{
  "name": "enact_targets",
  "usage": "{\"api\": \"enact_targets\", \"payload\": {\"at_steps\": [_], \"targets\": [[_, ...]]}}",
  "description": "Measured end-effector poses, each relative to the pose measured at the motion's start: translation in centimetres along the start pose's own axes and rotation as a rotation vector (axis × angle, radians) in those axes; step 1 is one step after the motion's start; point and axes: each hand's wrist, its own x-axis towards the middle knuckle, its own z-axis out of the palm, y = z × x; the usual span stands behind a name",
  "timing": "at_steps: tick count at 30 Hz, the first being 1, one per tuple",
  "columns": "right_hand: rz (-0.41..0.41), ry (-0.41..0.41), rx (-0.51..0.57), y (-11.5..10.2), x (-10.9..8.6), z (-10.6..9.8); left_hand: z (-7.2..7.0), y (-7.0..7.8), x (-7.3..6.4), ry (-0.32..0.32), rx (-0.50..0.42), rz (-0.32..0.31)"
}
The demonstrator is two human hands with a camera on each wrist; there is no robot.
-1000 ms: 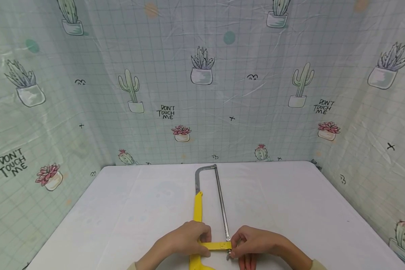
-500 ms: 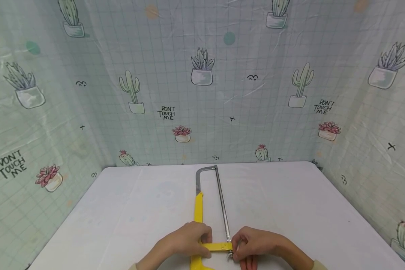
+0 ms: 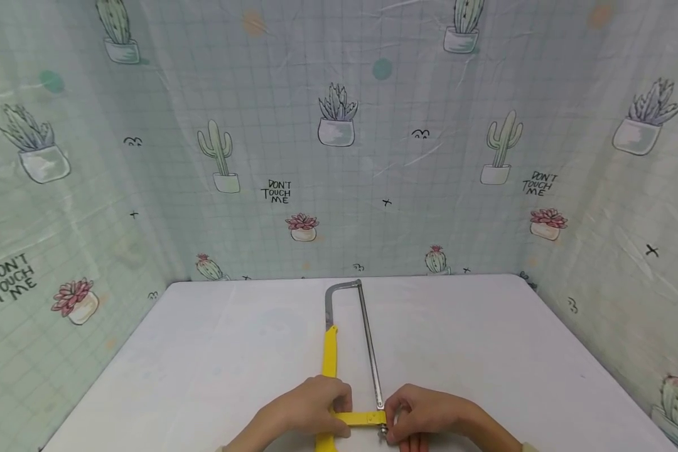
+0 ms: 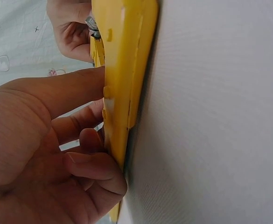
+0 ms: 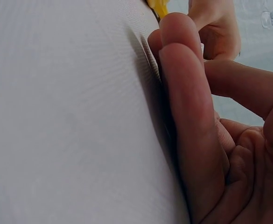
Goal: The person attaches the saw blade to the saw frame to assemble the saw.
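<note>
A hacksaw [image 3: 330, 351] with a yellow frame and grey metal front bow lies on the white table, its thin blade [image 3: 370, 351] on the right side. My left hand [image 3: 316, 405] grips the yellow frame near its lower cross arm [image 3: 364, 419]; in the left wrist view, thumb and curled fingers lie along the yellow edge. At the end of that arm sits a small metal wing nut [image 4: 90, 22]. My right hand [image 3: 424, 411] has thumb and forefinger at this nut, pinching there. Its other fingers [image 5: 192, 116] lie low along the table. The saw's handle is cut off at the view's bottom.
The white table [image 3: 231, 351] reaches back to a hanging cloth [image 3: 373, 238] printed with cacti, which also closes off both sides. The saw's far bow comes close to the table's back edge.
The wing nut shows at a different angle between frames, with the right fingertips shifting slightly beside it. The left hand and the saw stay in place; the whole view dips a little.
</note>
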Motion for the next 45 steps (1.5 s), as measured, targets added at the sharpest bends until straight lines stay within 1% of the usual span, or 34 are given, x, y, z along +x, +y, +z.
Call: {"api": "enact_targets", "payload": {"at_steps": [7,13,17,23,29,33,38,40,45], "targets": [[-0.02,-0.011,0.011,-0.08,0.09,-0.01,0.03,0.01,-0.03,-0.001,-0.002,-0.006],[0.008,0.04,-0.021,-0.15,-0.14,0.21,0.17,0.01,-0.06,0.009,0.004,-0.002],[0.029,0.069,-0.05,-0.29,-0.08,0.24,-0.02,0.0,-0.07,0.003,0.007,-0.006],[0.037,0.07,-0.033,-0.51,0.1,0.24,-0.3,-0.12,0.12,-0.004,0.009,0.006],[0.033,0.079,-0.032,-0.43,0.01,0.4,-0.01,-0.13,0.05,0.003,0.01,0.003],[0.031,0.076,-0.034,-0.33,0.01,0.32,0.1,-0.03,0.06,0.007,0.018,0.002],[0.053,0.069,-0.045,-0.45,0.08,0.23,-0.22,0.11,-0.13,0.0,0.009,0.001],[0.056,0.055,-0.036,-0.47,0.11,0.13,-0.32,0.12,-0.14,-0.003,0.0,0.002],[0.025,0.015,-0.001,-0.36,0.08,-0.02,-0.25,0.0,-0.14,-0.005,-0.004,0.003]]}}
